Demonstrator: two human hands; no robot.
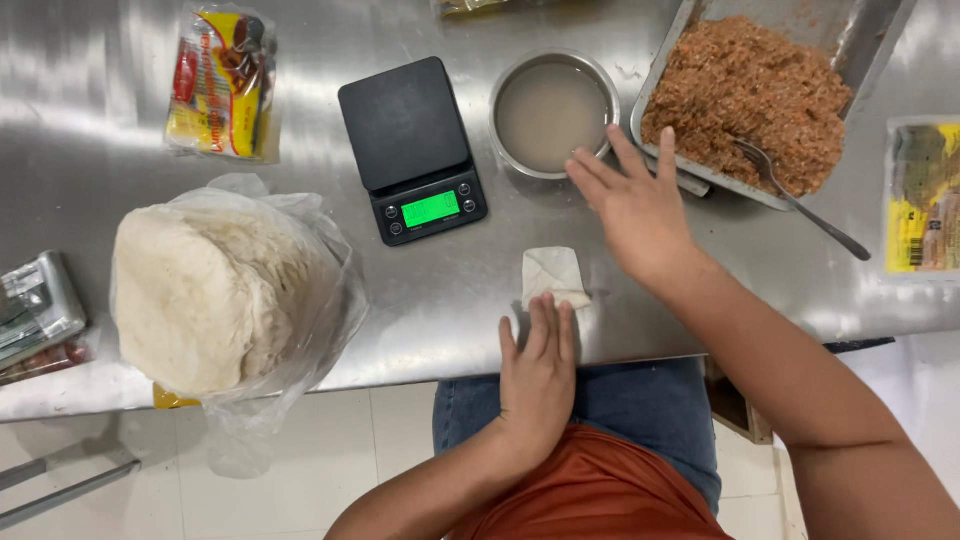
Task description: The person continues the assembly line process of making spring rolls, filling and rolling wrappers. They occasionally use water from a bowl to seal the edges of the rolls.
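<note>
Folded dough wrapper [555, 276], long axis pointing away; left hand [538, 362] touching.

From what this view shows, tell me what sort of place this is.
Probably a food-preparation kitchen, perhaps a commercial one. The work surface is a stainless steel table, with a digital kitchen scale, a metal tray of minced filling and a large mass of dough in a plastic bag.

Bare forearms, no sleeves or rings; blue denim at 6 o'clock, rust-orange shirt hem below.
</note>
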